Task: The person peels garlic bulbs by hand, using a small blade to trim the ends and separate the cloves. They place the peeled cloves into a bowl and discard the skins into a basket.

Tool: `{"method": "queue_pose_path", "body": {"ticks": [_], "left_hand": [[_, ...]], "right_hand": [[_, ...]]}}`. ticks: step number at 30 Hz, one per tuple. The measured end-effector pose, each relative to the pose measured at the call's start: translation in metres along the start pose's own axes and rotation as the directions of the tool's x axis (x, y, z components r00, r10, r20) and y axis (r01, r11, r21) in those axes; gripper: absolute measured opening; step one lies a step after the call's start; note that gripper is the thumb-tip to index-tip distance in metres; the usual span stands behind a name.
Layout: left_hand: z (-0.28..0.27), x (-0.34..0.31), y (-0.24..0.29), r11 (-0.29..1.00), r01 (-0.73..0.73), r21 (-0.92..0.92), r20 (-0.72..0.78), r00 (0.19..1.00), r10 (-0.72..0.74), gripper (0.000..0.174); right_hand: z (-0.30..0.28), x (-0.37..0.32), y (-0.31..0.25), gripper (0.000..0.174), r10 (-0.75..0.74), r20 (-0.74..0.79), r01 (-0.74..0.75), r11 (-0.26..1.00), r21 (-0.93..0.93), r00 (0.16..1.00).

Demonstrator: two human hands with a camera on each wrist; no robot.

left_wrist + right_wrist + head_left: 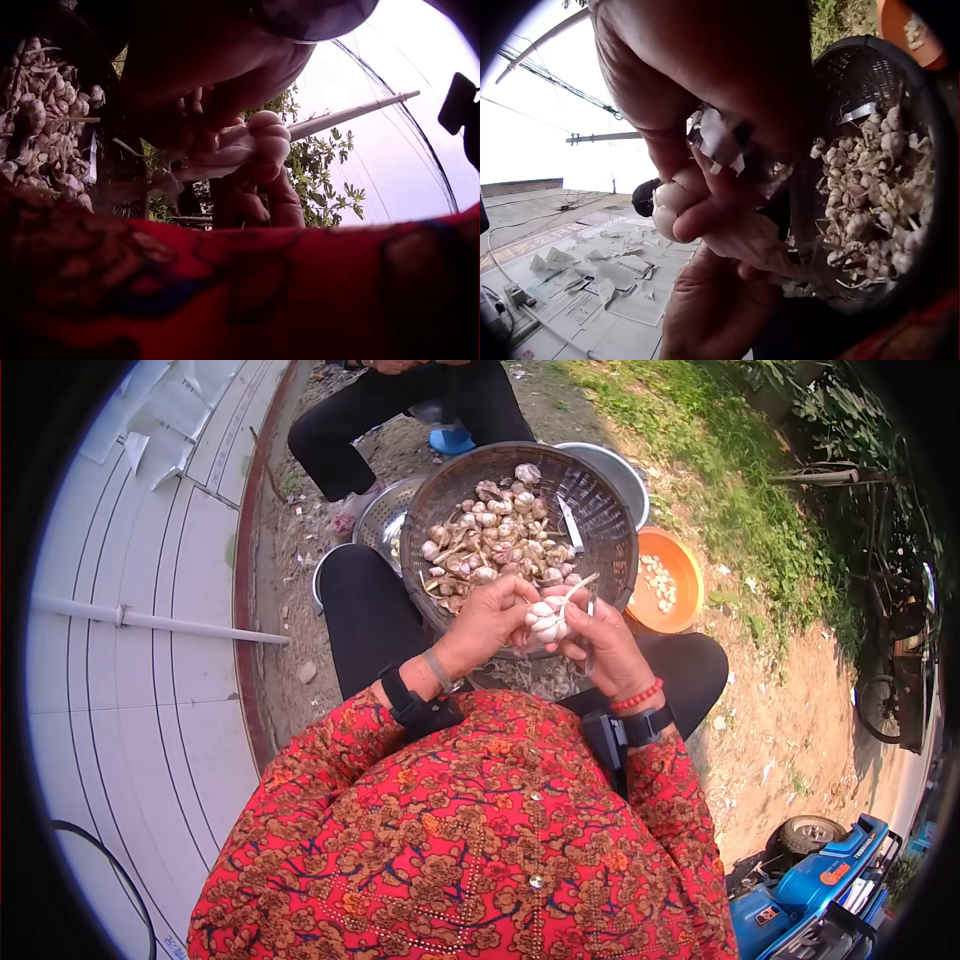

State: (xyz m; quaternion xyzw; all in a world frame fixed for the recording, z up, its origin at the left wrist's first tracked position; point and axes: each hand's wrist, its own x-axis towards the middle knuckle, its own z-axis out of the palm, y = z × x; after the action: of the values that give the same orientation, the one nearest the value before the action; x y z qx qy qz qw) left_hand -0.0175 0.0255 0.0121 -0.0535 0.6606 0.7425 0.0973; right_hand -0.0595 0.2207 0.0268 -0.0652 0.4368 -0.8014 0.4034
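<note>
Both hands hold one white garlic bulb (pixel 545 622) over the near rim of a dark woven basket (pixel 610 475). My left hand (pixel 480 625) pinches its left side. The fingers of my right hand (pixel 605 650) curl round its right side, by the long stem (pixel 580 588). A thin, shiny object shows at the right fingers; what it is I cannot tell. The left wrist view shows bulging cloves (pixel 270 142) between the two hands. In the right wrist view the bulb (pixel 676 206) is partly covered by fingers. Many unpeeled bulbs (pixel 500 535) lie in the basket.
A light, knife-like strip (pixel 571 525) lies in the basket. An orange bowl (pixel 684 575) with pale cloves stands to its right. Metal bowls (pixel 382 520) stand behind and left. Another person's dark-clad legs (pixel 340 440) are across from me. A blue vehicle (pixel 800 890) is at lower right.
</note>
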Motion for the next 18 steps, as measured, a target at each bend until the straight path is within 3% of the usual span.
{"method": "queue_pose_path", "body": {"ticks": [2, 5, 6, 9, 13, 18], "left_hand": [[-0.002, 0.003, 0.001, 0.983, -0.13, 0.132, -0.096, 0.985, 0.143, 0.015], [-0.009, 0.001, 0.012, 0.901, -0.194, 0.387, -0.312, 0.892, 0.327, 0.02], [-0.006, 0.0, 0.014, 0.89, -0.233, 0.391, -0.297, 0.884, 0.362, 0.018], [0.002, -0.005, 0.02, 0.854, -0.203, 0.479, -0.04, 0.967, 0.253, 0.019], [0.0, -0.001, 0.013, 0.939, -0.072, 0.337, 0.085, 0.995, 0.046, 0.019], [-0.003, 0.003, 0.009, 0.958, 0.006, 0.288, 0.121, 0.992, -0.042, 0.021]], "right_hand": [[-0.002, 0.0, 0.0, 0.031, 0.0, -0.042, -0.001, 1.0, -0.018, 0.999], [0.001, -0.002, 0.001, 0.029, -0.022, -0.115, 0.016, 0.999, -0.052, 0.993], [-0.001, -0.001, 0.004, 0.028, -0.03, -0.127, 0.021, 0.997, -0.071, 0.991], [-0.004, 0.003, 0.009, 0.027, -0.025, -0.116, 0.009, 0.991, -0.134, 0.993], [-0.001, 0.002, 0.01, 0.027, -0.057, -0.188, 0.017, 0.978, -0.206, 0.98], [0.003, 0.006, 0.015, 0.026, -0.095, -0.204, 0.055, 0.98, -0.193, 0.974]]}}
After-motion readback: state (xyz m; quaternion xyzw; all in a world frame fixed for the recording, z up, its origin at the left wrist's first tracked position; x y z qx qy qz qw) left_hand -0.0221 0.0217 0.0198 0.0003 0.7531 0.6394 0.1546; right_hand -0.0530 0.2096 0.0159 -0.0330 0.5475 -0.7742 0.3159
